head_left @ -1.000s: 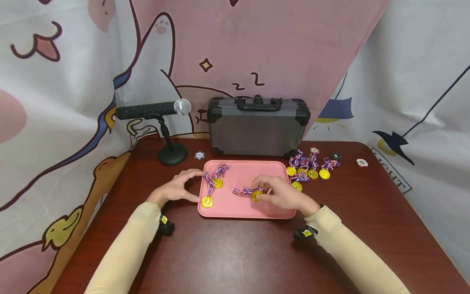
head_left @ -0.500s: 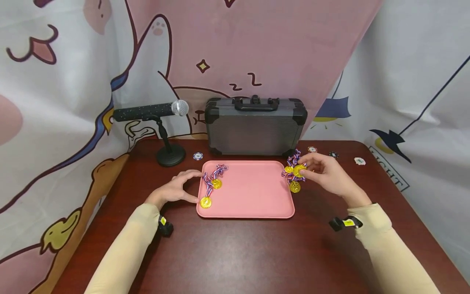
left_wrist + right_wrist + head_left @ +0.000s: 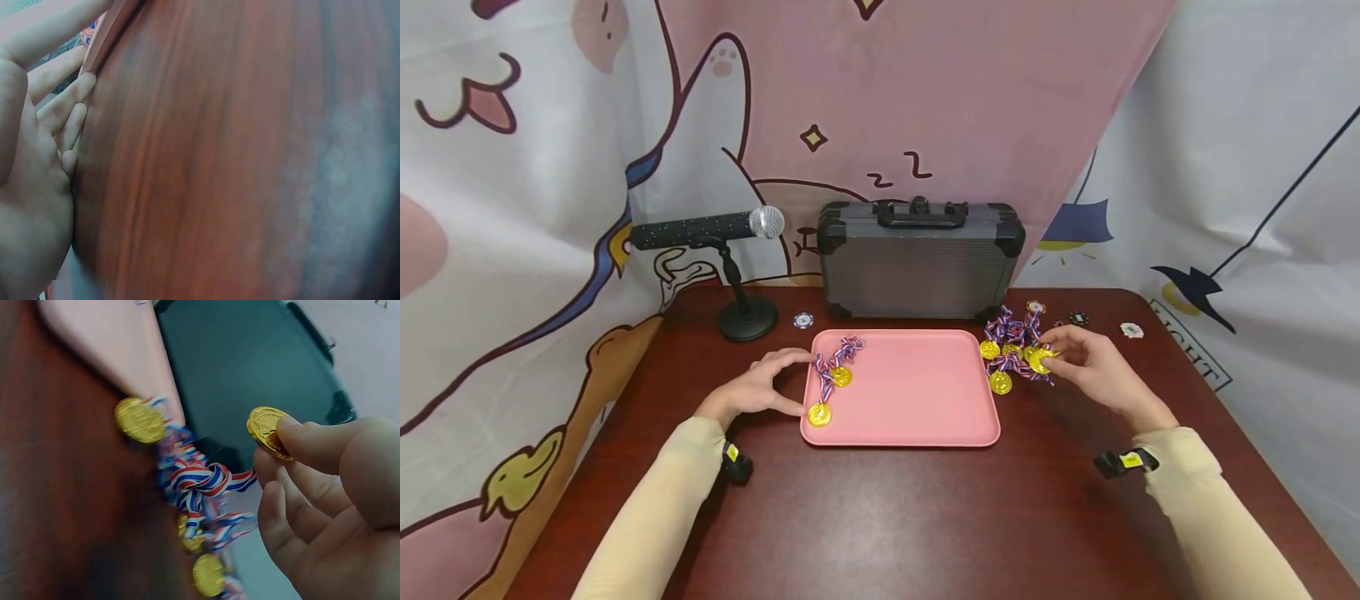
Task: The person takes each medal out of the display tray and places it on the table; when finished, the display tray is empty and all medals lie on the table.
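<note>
A pink tray lies on the dark red table. Two gold medals with striped ribbons lie at its left side. My left hand rests on the table with its fingers touching the tray's left edge. To the right of the tray sits a heap of gold medals. My right hand is over that heap and pinches a gold medal between thumb and fingers, its ribbon hanging down to the heap.
A grey hard case stands behind the tray. A microphone on a stand is at the back left. Poker chips lie near the case and at the back right. A printed cloth hangs behind.
My right hand carried a medal from the tray's middle to the right, off the tray, down to the heap. The left hand stayed at the tray's edge.
</note>
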Action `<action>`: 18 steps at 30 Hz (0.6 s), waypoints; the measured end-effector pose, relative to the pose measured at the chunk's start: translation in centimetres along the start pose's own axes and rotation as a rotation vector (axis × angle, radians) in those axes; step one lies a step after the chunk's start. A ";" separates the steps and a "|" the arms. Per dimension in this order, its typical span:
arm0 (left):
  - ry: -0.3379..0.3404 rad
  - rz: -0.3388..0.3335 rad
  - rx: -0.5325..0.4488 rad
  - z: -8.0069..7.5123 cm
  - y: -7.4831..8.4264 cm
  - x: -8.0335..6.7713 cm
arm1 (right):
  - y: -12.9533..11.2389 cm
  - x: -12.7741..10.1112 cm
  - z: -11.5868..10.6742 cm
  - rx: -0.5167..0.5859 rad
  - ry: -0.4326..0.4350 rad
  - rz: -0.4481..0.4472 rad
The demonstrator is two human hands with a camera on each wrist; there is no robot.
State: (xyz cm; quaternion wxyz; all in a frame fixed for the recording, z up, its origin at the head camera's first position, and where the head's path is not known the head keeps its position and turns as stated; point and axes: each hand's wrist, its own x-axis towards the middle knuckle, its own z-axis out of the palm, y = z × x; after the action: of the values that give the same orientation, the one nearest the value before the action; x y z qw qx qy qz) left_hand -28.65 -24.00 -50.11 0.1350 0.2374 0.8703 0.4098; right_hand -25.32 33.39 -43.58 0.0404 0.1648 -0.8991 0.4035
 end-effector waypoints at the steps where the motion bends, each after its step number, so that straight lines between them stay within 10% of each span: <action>1: 0.000 0.001 -0.003 0.0 0.0 0.0 | 0.4 -0.1 0.3 0.004 -0.004 0.008; 18: 0.001 0.008 -0.006 0.0 -0.1 0.0 | 2.5 -0.3 3.3 -0.234 -0.102 0.010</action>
State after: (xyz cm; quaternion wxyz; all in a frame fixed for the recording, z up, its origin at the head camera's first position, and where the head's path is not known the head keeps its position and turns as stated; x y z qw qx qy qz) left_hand -28.71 -24.08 -50.15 0.1338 0.2401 0.8683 0.4129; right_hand -25.65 32.64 -47.66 0.0115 0.1751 -0.9418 0.2869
